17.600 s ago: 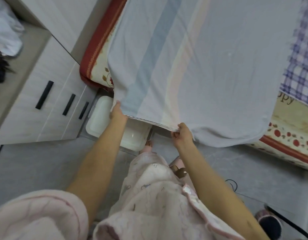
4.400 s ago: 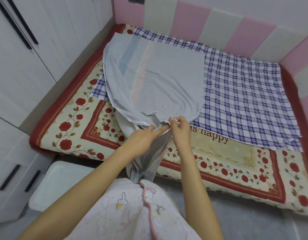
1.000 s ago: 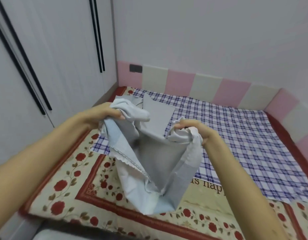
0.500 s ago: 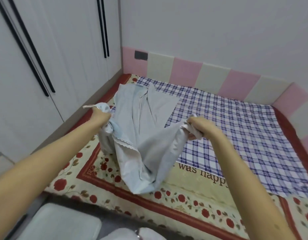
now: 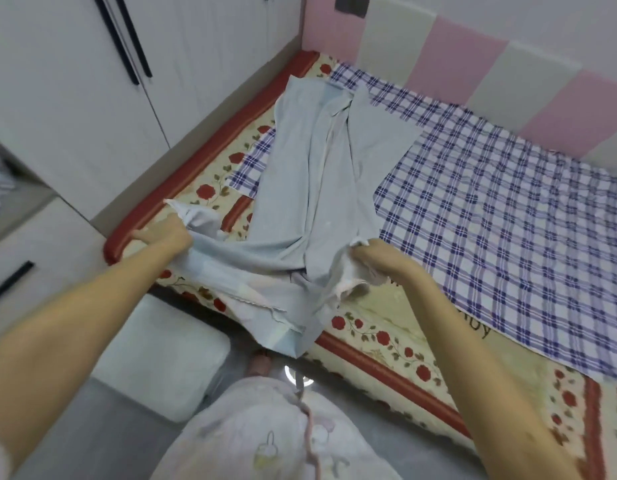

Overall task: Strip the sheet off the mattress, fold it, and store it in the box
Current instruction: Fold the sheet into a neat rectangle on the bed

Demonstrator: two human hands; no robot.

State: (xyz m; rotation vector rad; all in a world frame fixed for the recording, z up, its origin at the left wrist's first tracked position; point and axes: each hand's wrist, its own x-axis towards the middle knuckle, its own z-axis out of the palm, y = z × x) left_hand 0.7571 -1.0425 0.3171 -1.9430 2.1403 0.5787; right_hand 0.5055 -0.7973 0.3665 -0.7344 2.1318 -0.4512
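The pale grey-blue sheet lies rumpled along the left part of the mattress, and its near end hangs over the front edge. My left hand grips one bunched edge near the mattress's red corner. My right hand grips another bunch of the same sheet further right. The stretch between my hands sags in folds. The white box stands on the floor below my left forearm, with its lid on.
A purple checked cloth covers the far right of the mattress. White wardrobe doors and a drawer unit stand on the left. Pink and cream wall pads line the back. Grey floor lies in front.
The sheet has come down from mid-air onto the mattress. My hands have dropped and moved apart, pulling the near edge towards me. The view has tilted down, showing the box.
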